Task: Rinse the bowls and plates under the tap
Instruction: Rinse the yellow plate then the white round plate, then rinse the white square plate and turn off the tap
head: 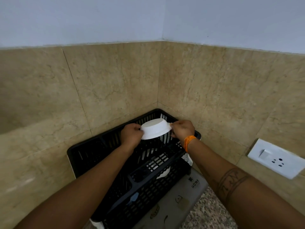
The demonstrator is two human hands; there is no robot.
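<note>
Beige tiled corner, black dish rack (pixel 85 154) | white bowl (pixel 156 128) inverted above rack, left hand (pixel 132 135) and right hand (pixel 182 129) fingers pinching opposite rims | likely light, rigid, wet-slippery, breakable; grip rims.

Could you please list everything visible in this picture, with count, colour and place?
Bowl: one, white, upside down, held over the far end of the rack.
Dish rack: one, black slatted plastic, in the counter corner; white items show through its slats, too hidden to name.
Mat: one, grey with printed motifs, under the rack.
Switch and socket plate: one, white, on the right wall.
Wall tiles: beige marble; pale painted wall above.
Wristband: one, orange thread, right wrist.
Left hand: grips the bowl's left rim.
Right hand: grips the bowl's right rim.
</note>
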